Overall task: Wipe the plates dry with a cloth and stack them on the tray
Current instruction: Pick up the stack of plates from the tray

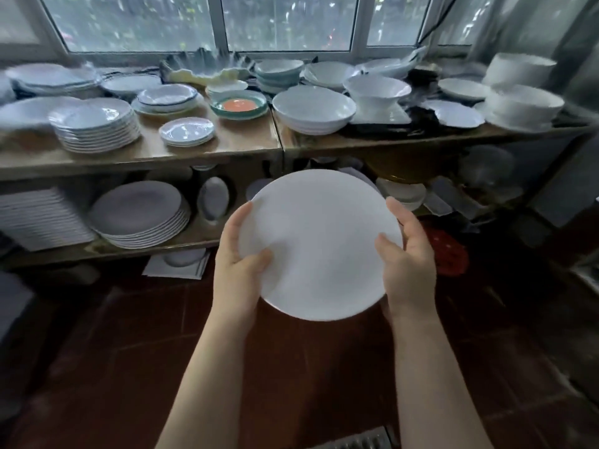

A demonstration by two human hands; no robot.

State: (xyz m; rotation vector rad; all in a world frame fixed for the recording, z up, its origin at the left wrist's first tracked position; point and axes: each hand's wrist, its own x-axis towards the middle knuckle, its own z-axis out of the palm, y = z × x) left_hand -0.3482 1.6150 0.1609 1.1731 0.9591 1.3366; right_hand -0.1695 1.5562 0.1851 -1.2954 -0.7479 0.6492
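White plate (321, 244) sits between my hands, tilted toward me: left hand (238, 264) and right hand (406, 257) each pinch opposite rims, thumbs on its face, fingers curled behind. No cloth or tray visible.

Held plate (321, 244): white, looks ceramic or melamine, can't tell which; smooth, soft satin sheen, no pattern. Surface (227, 140): brown wood-look top, smooth, slightly glossy, window glare on it. Lower shelf (181, 238): same brown material, duller. Stacked plates (97, 126) on the surface: white, glazed, shiny rims. Grey plate stack (139, 212) on the shelf: matt-looking. Small dish (239, 105): glossy orange centre, teal rim. Big bowl (313, 106): white, glossy glaze. Floor (129, 351): dark red-brown tile, low sheen. Window frame (358, 27): white, smooth, painted metal or plastic, unclear.
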